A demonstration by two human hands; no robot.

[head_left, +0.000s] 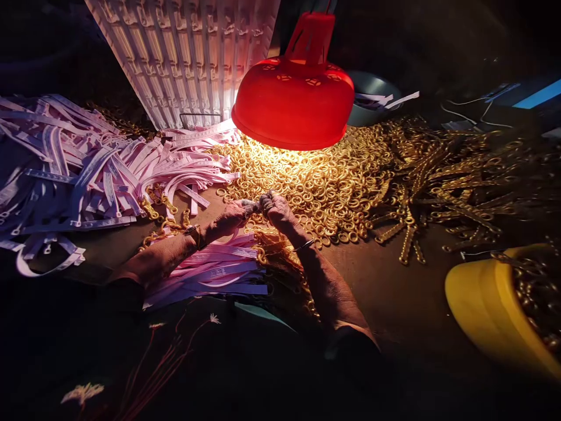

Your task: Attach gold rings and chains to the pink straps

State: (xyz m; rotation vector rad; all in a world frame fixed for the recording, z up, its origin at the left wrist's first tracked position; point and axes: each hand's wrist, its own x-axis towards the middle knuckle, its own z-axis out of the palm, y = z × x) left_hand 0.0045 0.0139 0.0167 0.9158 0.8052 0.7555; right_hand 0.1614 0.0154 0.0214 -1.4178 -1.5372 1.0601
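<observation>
Your left hand (240,214) and right hand (275,210) are both curled closed, meeting with the fingertips (265,202) pinched together at the near edge of the brass rings (307,187). Whatever they grip is too small to make out. Your forearms angle inward from the bottom of the view, with a thin bangle (304,245) on your right wrist and a dark band (191,230) on your left.

Under your left forearm lies a bundle of pale pink plastic strips (214,272), with a tangle of gold chain (274,251) just beside it. A yellow bowl (477,298) of chain sits to the right. Beyond your hands, the rings heap beneath a glowing red lamp shade (298,99), with more chain lengths (447,181) to the right and a larger pile of pink strips (74,169) to the left. A white slatted panel (184,52) stands behind.
</observation>
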